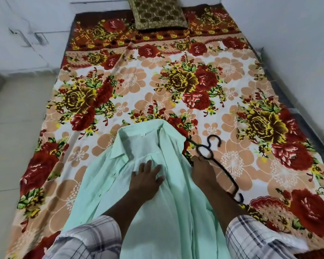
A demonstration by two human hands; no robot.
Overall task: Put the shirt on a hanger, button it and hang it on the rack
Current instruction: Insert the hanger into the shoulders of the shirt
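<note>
Nearest, two plaid sleeves frame the view. The left hand lies flat on the mint-green shirt with its fingers spread, pressing the cloth just below the collar. The right hand sits at the shirt's right edge, fingers curled round the black hanger, which lies on the bed just beside the shirt. The hanger's far arm reaches under the shirt's shoulder, and its hook points away. The shirt lies lengthwise on the floral bedsheet. Farthest off, a brown patterned cushion rests at the head of the bed.
</note>
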